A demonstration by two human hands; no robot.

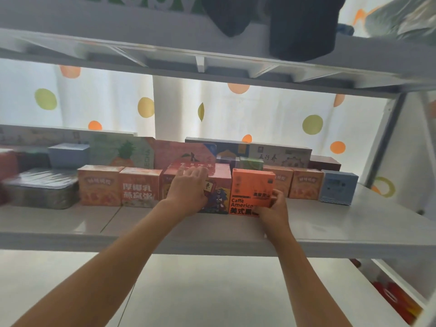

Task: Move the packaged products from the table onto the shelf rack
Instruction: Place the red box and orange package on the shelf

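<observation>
Middle shelf (330,223) of the white rack, contents front row, from your left:
- a grey tin (40,188) wrapped in clear film;
- two orange cartons side by side, the first (99,185) touching the second (140,186), which bears white Chinese lettering;
- a red box with a blue figure (218,194), a second red box (195,165) stacked on it;
- an orange coffee box (251,190) marked "Caffè America…", standing upright just beside the red one;
- two more orange cartons (306,186) behind and to the right of the coffee box;
- a pale blue box (338,187) at the right end.

Back row: a blue box (68,154), a pineapple-print box (125,151), a pink box (179,152), a long flat white box (280,155), a dark red box (325,162). A small green box (251,162) sits between the rows.

Your left hand (188,190) lies over the front of the red boxes, its grip spread, fingers straight against the upper one. Your right hand (274,208) has its grip pinching the lower right corner of the coffee box, which rests on the shelf.

Upper shelf (141,46): dark blurred objects (302,27), kind unclear. Lower right: a red and orange packet (398,300) in a lower tier.
</observation>
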